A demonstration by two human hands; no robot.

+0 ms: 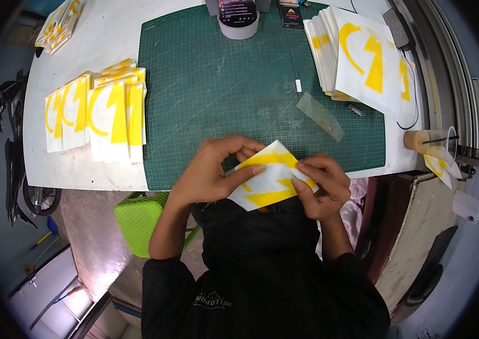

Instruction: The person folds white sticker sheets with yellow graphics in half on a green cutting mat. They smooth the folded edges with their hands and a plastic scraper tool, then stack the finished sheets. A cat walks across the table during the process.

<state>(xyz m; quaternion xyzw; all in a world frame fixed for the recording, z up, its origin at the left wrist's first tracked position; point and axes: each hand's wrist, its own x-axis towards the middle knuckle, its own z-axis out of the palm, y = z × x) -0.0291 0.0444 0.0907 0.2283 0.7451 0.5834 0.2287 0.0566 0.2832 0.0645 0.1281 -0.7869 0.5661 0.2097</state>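
Observation:
Between my hands, over the near edge of the table, is a white sheet with yellow print (pixel 274 172), tilted with one corner pointing away from me. My left hand (pixel 212 169) pinches its left side, thumb on top and fingers partly hidden behind. At its right edge, my right hand (pixel 326 189) grips the sheet between thumb and fingers. On the left of the table lie overlapping stacks of similar printed sheets (pixel 100 116). A taller stack of larger sheets (pixel 363 62) stands at the far right.
A green cutting mat (pixel 217 96) covers the table's middle. On it lie a translucent plastic strip (pixel 319 117) and a small blade-like piece (pixel 356 110). A phone sits in a white round holder (pixel 239 29). A cup (pixel 431 141) is at the right edge; a green stool (pixel 142 223) is below left.

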